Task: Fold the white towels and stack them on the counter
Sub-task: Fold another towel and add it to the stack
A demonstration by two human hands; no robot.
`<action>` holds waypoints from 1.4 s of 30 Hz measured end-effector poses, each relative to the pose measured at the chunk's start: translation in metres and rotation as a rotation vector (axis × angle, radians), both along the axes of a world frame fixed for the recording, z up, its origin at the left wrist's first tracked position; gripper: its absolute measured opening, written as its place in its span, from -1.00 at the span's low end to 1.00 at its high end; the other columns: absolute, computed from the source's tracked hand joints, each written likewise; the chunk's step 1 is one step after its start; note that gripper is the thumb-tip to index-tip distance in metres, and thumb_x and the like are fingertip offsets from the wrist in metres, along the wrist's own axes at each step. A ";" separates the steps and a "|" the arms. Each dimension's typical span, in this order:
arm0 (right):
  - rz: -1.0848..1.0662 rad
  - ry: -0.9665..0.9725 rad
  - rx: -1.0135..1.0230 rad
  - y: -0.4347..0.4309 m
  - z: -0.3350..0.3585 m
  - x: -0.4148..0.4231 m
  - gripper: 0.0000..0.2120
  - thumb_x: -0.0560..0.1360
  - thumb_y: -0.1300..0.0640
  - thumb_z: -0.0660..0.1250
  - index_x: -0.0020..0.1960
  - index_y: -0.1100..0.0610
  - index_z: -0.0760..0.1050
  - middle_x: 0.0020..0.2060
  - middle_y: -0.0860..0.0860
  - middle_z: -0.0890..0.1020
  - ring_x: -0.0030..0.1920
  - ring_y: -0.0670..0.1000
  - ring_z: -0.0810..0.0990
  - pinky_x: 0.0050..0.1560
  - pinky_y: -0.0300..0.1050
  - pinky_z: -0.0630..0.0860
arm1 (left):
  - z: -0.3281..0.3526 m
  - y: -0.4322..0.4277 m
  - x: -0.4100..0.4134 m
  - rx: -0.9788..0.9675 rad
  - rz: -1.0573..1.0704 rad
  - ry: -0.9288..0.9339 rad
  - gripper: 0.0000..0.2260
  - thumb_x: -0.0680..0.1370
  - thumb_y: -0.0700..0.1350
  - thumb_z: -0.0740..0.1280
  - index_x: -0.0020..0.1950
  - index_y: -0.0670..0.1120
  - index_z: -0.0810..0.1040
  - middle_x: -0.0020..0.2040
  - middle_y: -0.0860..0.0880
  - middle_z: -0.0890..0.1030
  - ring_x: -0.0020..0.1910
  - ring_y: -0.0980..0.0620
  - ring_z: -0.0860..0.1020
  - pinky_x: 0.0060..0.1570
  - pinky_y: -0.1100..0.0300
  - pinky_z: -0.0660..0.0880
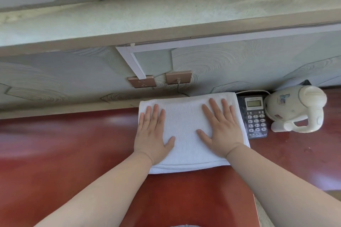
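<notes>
Towel (184,125) in the head view lies folded on the red counter (73,153). Its far edge sits close against the base of the wall and its right edge touches or slightly overlaps the phone (255,116). A white kettle (295,110) stands just beyond the phone.

Both palms rest flat on top of the towel. The left hand (151,134) sits by the left edge and the right hand (221,131) by the right edge. The fingers are straight and a little apart, pointing at the wall, thumbs turned inward toward each other; they clamp nothing.

The towel looks somewhat longer from side to side than front to back, so its long axis runs across both hands and neither hand is nearer. The layered near hem lies under the wrists, on the person's side. Any further fold would probably start with curling the fingers under a side edge. No other towel is visible.
</notes>
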State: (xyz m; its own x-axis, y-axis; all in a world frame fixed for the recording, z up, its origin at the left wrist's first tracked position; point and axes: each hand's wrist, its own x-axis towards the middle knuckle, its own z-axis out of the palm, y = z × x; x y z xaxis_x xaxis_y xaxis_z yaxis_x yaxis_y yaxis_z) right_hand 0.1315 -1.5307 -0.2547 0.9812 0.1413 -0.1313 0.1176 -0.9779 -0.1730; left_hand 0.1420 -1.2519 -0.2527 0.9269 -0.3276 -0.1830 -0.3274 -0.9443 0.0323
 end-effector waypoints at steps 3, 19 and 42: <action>-0.012 0.013 -0.006 -0.001 0.002 -0.002 -0.20 0.54 -0.47 -0.07 0.67 -0.07 0.02 0.66 -0.05 -0.01 0.65 0.20 -0.14 0.61 0.25 -0.07 | 0.002 -0.001 -0.001 -0.014 0.122 0.018 -0.14 0.56 0.34 0.06 0.68 -0.17 -0.05 0.69 -0.11 -0.19 0.65 -0.16 -0.22 0.60 -0.16 -0.12; 0.230 0.148 0.048 0.104 0.031 0.021 -0.28 0.58 -0.34 -0.24 0.67 -0.08 -0.04 0.67 0.02 -0.05 0.65 0.12 -0.18 0.60 0.12 -0.29 | 0.000 0.002 -0.004 -0.137 0.319 0.053 -0.10 0.53 0.39 -0.03 0.68 -0.16 -0.16 0.68 -0.08 -0.22 0.65 -0.11 -0.25 0.62 -0.07 -0.16; 0.048 0.060 -0.099 -0.011 0.054 -0.124 -0.24 0.53 -0.33 0.31 0.61 -0.04 0.22 0.59 0.17 0.18 0.59 0.34 0.12 0.56 0.30 0.11 | 0.052 0.063 -0.137 -0.555 0.458 0.159 -0.65 0.60 0.08 0.33 0.38 0.14 0.42 0.21 0.18 0.48 0.08 0.07 0.54 0.14 0.06 0.52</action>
